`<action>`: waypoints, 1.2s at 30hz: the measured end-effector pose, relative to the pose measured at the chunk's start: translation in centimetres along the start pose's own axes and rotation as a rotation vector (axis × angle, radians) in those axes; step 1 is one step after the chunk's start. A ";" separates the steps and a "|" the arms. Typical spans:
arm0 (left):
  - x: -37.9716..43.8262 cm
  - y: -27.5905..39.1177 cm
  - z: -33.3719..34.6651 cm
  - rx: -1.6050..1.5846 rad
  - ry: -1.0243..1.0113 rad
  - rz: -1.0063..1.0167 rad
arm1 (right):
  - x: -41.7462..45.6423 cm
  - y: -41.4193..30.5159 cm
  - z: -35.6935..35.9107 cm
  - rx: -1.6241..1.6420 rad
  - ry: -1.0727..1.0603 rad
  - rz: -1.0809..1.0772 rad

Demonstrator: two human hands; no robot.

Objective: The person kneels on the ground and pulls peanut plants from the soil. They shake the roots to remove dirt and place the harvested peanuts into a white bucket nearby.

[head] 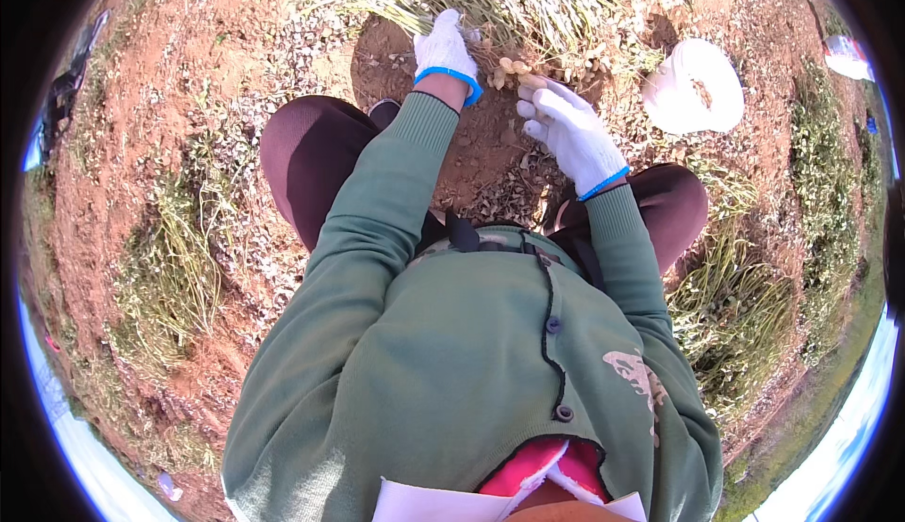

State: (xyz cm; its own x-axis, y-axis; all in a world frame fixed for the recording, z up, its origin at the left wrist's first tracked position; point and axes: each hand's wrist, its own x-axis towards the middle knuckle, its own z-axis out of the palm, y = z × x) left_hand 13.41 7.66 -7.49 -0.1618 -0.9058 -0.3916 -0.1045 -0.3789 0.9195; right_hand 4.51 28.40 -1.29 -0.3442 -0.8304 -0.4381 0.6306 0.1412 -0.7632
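My left hand [447,47], in a white knit glove with a blue cuff, is closed around the stems of pulled peanut plants [396,10] near their roots. Peanut pods [515,67] hang from the roots between my two hands. Gloved the same way, my right hand [565,123] has its fingertips on a peanut pod [532,82] at the lower edge of this cluster. Its palm is partly turned to the side, and the other fingers are loosely curled. More pods lie among the roots just beyond it.
A white plastic container [689,116] with some pods inside stands to the right of my right hand. Another whitish container [847,59] is farther right. Heaps of plants lie at left [170,267] and right [742,303]. Dry leaves litter the reddish soil [481,151] between my bent knees.
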 end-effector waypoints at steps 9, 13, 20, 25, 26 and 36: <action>-2.3 0.7 1.7 -0.393 0.101 -0.029 | 1.7 -0.7 1.1 -0.515 0.092 0.126; -4.3 1.9 1.2 -0.474 -0.059 -0.016 | 1.8 -0.3 1.2 -0.613 0.104 0.098; -0.6 0.5 -0.5 -0.019 -0.007 -0.016 | 0.5 0.3 -1.6 -0.062 0.173 -0.055; -0.9 0.1 0.1 0.070 0.062 0.090 | 0.5 1.5 -1.6 0.120 -0.026 0.115; -0.8 -0.1 0.5 -0.039 0.104 0.062 | 0.7 2.0 -1.4 0.142 -0.067 0.123; -3.9 1.1 2.6 -0.644 -0.012 -0.070 | 4.0 3.6 2.2 0.063 0.099 -0.018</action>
State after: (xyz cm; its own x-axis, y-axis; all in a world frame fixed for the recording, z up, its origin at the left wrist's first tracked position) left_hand 11.40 11.24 -5.04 -0.1875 -0.8739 -0.4485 0.4938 -0.4785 0.7261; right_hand 6.94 24.43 -4.71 -0.4213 -0.7744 -0.4720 0.6653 0.0898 -0.7411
